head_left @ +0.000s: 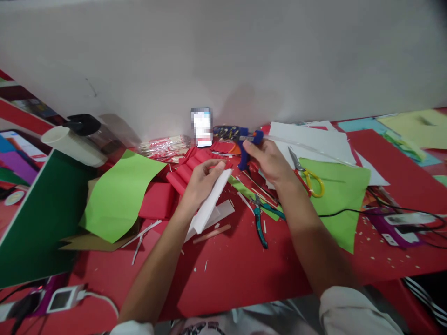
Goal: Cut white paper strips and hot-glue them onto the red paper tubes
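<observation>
My left hand [203, 182] pinches a folded white paper piece [213, 202] between thumb and fingers, tilted above the table. Behind it lies pleated red paper [186, 168]; whether my fingers touch it I cannot tell. My right hand [271, 160] is wrapped round a blue glue gun [243, 148], its nozzle side pointing left. Below my hands are teal-handled pliers [259, 228], white paper strips and a pale flat stick [212, 233]. Scissors with a yellow and red handle [316, 184] rest beside my right forearm.
A phone [201, 128] leans on the wall. Left are a green sheet [122, 195], paper cup [75, 145] and dark green board [45, 218]. Right are another green sheet [335, 200], white sheets [314, 142] and a purple power strip [394, 225]. A black cable crosses the right side.
</observation>
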`<state>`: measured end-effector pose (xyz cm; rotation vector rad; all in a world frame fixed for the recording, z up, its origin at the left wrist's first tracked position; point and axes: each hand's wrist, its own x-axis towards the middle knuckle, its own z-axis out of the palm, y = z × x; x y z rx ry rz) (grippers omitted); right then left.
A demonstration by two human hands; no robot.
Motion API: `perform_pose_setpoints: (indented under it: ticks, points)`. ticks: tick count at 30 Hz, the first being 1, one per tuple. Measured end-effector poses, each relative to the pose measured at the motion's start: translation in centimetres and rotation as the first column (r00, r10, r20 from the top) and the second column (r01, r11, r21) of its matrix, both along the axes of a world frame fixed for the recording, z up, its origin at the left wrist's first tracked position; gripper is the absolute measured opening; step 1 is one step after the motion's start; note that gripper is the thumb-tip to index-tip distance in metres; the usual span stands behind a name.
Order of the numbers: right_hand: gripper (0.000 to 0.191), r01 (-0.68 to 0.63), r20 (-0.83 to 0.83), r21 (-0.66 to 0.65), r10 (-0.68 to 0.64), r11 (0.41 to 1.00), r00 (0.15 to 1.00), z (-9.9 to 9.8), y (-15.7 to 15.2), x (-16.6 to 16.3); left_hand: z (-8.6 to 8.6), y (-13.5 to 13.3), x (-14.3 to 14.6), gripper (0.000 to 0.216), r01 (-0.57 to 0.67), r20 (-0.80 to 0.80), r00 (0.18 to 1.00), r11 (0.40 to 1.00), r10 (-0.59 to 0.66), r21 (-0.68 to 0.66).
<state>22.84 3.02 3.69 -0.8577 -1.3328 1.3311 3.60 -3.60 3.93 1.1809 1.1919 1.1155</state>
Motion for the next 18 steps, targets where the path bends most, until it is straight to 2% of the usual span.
perform_pose_setpoints:
  ticks: [4, 9, 12, 18]
  points:
    - [0.052, 0.001, -0.026, 0.044, 0.000, 0.999, 1.000, 0.6, 0.3, 1.6, -0.4, 1.1, -2.7, 0.053, -0.117, -0.090, 0.988, 0.992, 0.122, 0.057]
    - [0.049, -0.075, 0.142, 0.085, 0.062, 0.994, 0.988, 0.6, -0.2, 2.1, -0.4, 1.8, -5.8, 0.054, -0.284, -0.210, 0.924, 0.941, 0.320, 0.184]
    - [0.049, -0.140, 0.241, 0.089, 0.115, 0.986, 0.964, 0.2, -0.5, 1.7, -0.2, 1.8, -6.7, 0.053, -0.299, -0.262, 0.894, 0.919, 0.364, 0.256]
    - [0.051, -0.223, 0.281, 0.056, 0.199, 0.973, 0.939, -0.1, -1.8, 0.7, -0.9, 2.5, -7.3, 0.054, -0.307, -0.275, 0.882, 0.910, 0.382, 0.281]
